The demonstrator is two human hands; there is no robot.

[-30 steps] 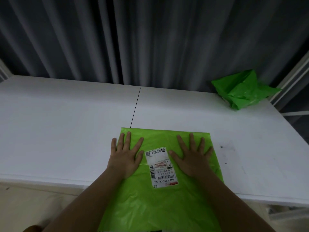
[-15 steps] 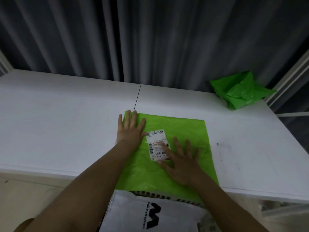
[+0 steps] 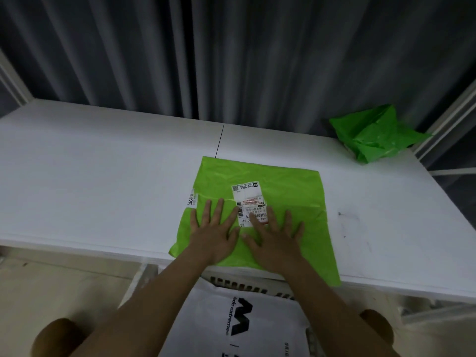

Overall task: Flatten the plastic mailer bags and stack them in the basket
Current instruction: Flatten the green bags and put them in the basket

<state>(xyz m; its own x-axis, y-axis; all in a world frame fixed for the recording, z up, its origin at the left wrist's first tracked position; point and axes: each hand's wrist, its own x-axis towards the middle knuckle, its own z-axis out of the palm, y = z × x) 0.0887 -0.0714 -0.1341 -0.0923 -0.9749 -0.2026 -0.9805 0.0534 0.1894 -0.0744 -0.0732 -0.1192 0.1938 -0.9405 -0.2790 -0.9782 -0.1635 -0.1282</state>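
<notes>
A light green mailer bag [image 3: 288,191] with a white shipping label [image 3: 248,202] lies flat on the white table [image 3: 103,176], its near edge hanging over the table's front. My left hand [image 3: 213,230] presses on its lower left part with straight, spread fingers. Close beside it, my right hand [image 3: 277,235] presses flat, its fingertips on the label. Below the table edge stands a white slotted basket [image 3: 247,284] holding a white mailer bag [image 3: 239,325] with black print. A crumpled darker green mailer bag [image 3: 373,135] sits at the table's far right.
A grey pleated curtain [image 3: 231,55] hangs behind the table. White frame posts [image 3: 448,119] stand at the right corner. My knees show at the bottom left and right beside the basket.
Both hands slid back toward me over the green bag and now lie side by side. The bag sits farther onto the table, and the basket with the white bag shows more.
</notes>
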